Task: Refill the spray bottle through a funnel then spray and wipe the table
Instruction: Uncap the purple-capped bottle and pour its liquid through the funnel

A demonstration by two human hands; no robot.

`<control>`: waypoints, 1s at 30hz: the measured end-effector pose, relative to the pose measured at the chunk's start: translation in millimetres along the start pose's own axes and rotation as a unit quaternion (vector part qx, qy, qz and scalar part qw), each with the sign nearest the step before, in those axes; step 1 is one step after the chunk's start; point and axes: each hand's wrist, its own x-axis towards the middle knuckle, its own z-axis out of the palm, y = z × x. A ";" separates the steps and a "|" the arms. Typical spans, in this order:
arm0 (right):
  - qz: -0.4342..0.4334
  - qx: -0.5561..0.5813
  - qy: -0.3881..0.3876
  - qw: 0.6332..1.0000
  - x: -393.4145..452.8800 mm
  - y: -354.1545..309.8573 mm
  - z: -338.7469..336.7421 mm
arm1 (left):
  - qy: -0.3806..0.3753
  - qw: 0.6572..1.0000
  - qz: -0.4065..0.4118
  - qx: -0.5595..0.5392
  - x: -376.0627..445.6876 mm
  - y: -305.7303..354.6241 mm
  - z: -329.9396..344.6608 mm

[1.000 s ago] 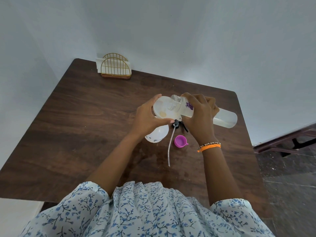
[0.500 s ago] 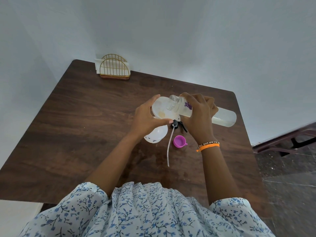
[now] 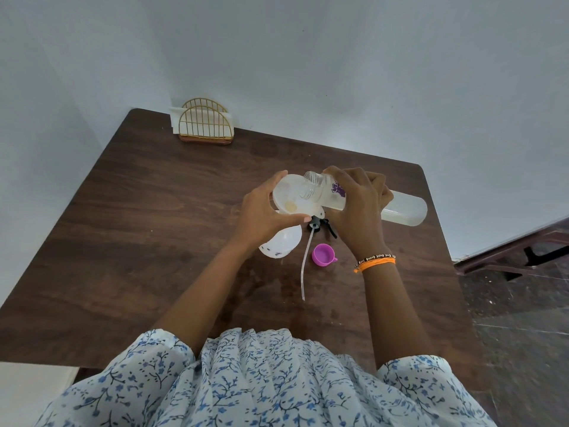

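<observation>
My left hand (image 3: 264, 214) grips the rim of a white funnel (image 3: 292, 198) that sits in the neck of the white spray bottle (image 3: 281, 243) on the brown table (image 3: 154, 226). My right hand (image 3: 357, 208) holds a frosted refill bottle (image 3: 403, 208) tipped almost flat, its open mouth over the funnel bowl. A little yellowish liquid shows in the funnel. The black spray head (image 3: 317, 224) with its long white tube (image 3: 306, 260) lies on the table between my hands. A purple cap (image 3: 323, 254) rests beside the tube.
A gold wire napkin holder (image 3: 204, 126) with white napkins stands at the far left corner against the wall. The table's right edge drops to a dark floor with a metal frame (image 3: 508, 257) there.
Both hands keep their grips and have barely moved. The refill bottle stays tipped over the funnel.
</observation>
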 end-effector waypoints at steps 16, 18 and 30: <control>-0.001 0.002 -0.001 1.000 0.7 0.4 -1.6 | -0.002 1.000 -0.005 -0.001 -0.8 1.6 -1.1; 0.000 0.003 -0.001 1.000 0.4 0.9 -1.4 | -0.003 1.000 -0.006 0.003 -0.8 1.7 -0.8; 0.008 -0.004 -0.006 1.000 1.1 1.7 -1.9 | -0.004 1.000 -0.007 0.004 -0.8 3.5 -2.2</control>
